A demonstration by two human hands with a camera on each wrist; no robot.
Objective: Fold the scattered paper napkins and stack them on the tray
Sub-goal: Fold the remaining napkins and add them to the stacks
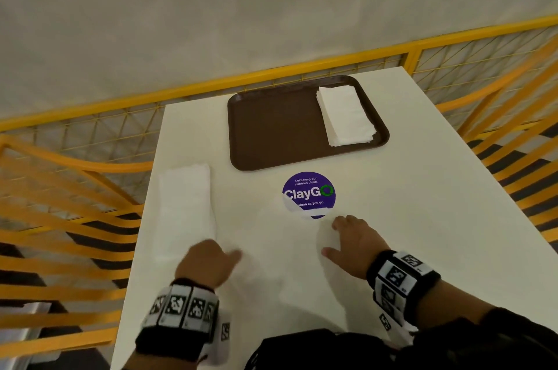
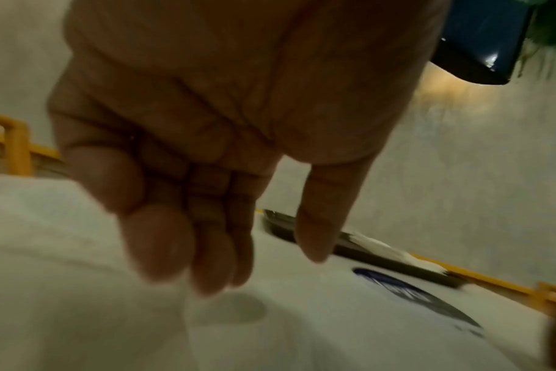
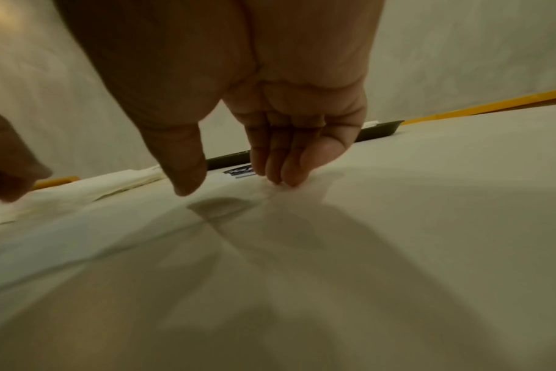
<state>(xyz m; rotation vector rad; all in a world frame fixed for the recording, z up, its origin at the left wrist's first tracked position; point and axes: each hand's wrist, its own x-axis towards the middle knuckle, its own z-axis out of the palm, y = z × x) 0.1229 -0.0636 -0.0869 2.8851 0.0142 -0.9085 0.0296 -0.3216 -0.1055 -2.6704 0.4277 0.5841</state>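
Note:
A brown tray [image 1: 271,128] lies at the far side of the white table [image 1: 422,188]. A stack of folded white napkins [image 1: 345,115] sits on its right part. A pile of unfolded napkins [image 1: 185,206] lies along the table's left edge. One napkin [image 1: 287,248] is spread flat in front of me, its far corner covering part of a purple sticker [image 1: 311,188]. My left hand [image 1: 211,254] hovers by the pile, fingers loosely curled, holding nothing [image 2: 257,266]. My right hand [image 1: 332,238] presses straight fingertips [image 3: 283,179] on the flat napkin's far right edge.
A yellow metal railing [image 1: 302,67] runs behind the table and down both sides, close to its edges. The grey floor lies beyond it. A dark garment [image 1: 302,351] is at the near edge. Bare table surface lies to the right of the tray and sticker.

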